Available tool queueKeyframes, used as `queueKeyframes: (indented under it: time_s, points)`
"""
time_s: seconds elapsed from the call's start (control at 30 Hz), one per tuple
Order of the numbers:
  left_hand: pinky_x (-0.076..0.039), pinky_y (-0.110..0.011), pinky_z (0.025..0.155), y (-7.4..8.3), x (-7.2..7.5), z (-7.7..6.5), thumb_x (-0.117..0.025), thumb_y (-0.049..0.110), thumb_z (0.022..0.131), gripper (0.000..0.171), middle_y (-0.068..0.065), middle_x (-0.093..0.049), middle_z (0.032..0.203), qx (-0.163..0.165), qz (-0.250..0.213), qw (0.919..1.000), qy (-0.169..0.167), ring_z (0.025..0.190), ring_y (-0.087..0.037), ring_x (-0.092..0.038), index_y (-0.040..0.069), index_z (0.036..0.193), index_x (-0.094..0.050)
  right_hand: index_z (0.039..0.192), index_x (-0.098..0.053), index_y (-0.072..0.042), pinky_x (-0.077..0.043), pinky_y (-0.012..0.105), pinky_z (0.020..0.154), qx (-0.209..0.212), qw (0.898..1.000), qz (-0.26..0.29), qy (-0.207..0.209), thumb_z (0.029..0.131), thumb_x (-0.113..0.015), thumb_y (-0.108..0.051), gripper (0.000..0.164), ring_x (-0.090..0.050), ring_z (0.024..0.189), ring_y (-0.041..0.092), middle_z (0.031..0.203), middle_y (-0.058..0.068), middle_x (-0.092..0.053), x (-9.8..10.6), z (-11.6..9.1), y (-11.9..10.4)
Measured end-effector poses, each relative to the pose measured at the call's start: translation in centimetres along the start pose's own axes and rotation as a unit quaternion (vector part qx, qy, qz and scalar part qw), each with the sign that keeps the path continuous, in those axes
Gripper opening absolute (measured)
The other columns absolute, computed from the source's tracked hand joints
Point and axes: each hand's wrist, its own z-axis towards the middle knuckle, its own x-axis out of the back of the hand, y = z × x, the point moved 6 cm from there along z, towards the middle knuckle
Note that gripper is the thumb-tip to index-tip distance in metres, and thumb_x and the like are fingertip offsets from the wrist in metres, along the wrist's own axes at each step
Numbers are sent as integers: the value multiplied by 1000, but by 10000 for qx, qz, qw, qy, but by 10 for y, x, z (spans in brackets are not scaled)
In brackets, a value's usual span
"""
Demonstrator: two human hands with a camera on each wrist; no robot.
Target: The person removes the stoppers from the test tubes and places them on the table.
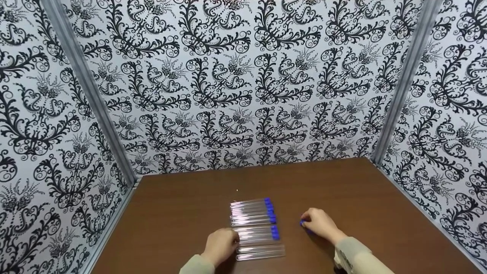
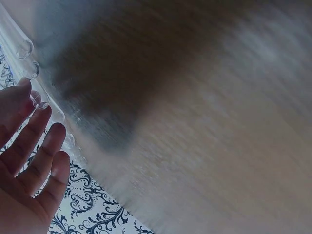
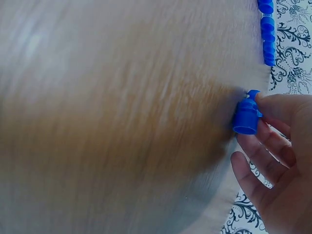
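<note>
Right fingers (image 3: 258, 156) are pinching a blue cap (image 3: 245, 121); left fingers (image 2: 53, 139), part-spread, are touching a tube (image 2: 39, 97), grip unclear. I'm judging a light, untilted cap hold best.

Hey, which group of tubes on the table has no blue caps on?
The near tubes, lowest in the head view: their right-hand ends are clear and bare, while the farther tubes end in blue caps.
</note>
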Motion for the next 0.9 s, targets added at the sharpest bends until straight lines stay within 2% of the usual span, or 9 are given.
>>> queueKeyframes:
  time_s: [0.2, 0.37, 0.57, 0.73, 0.9]
  points:
    - [-48, -32, 54, -1, -1, 0, -80, 21, 69, 12, 12, -62, 70, 24, -6, 10000, -20, 64, -11, -60, 23, 69, -68, 91, -74, -11, -52, 46, 80, 110, 9999, 39, 65, 82, -75, -11, 9, -63, 88, 23, 93, -1, -64, 0, -3, -1]
    - [-48, -31, 53, -1, 0, -1, -77, 19, 70, 9, 12, -61, 69, 51, -102, 9999, -64, 63, -11, -59, 22, 69, -68, 90, -73, -12, -51, 46, 82, 169, 9990, -105, 400, 83, -75, -14, 8, -62, 89, 22, 93, -6, -61, 3, -4, -2]
    - [-46, -31, 52, -1, 2, -1, -75, 18, 69, 9, 13, -60, 67, 52, -163, 9998, -27, 60, -10, -57, 22, 67, -67, 93, -74, -12, -52, 41, 80, 187, 9960, -301, 823, 86, -73, -17, 9, -62, 89, 18, 98, -8, -61, 8, -1, -7]
    - [-45, -32, 51, -3, 2, -1, -76, 21, 70, 12, 13, -57, 66, 83, -154, 9998, -91, 60, -11, -56, 23, 67, -65, 92, -74, -12, -53, 39, 78, 588, 9920, -396, 1041, 84, -74, -16, 9, -63, 87, 17, 97, -7, -62, 9, -1, -21]
    - [-46, -32, 51, -5, 4, -1, -77, 25, 71, 11, 12, -57, 67, 92, -176, 9998, -53, 61, -12, -57, 22, 68, -66, 91, -74, -11, -52, 30, 69, 1192, 9873, -477, 934, 82, -75, -13, 10, -62, 78, 10, 90, -9, -63, 4, -5, -41]
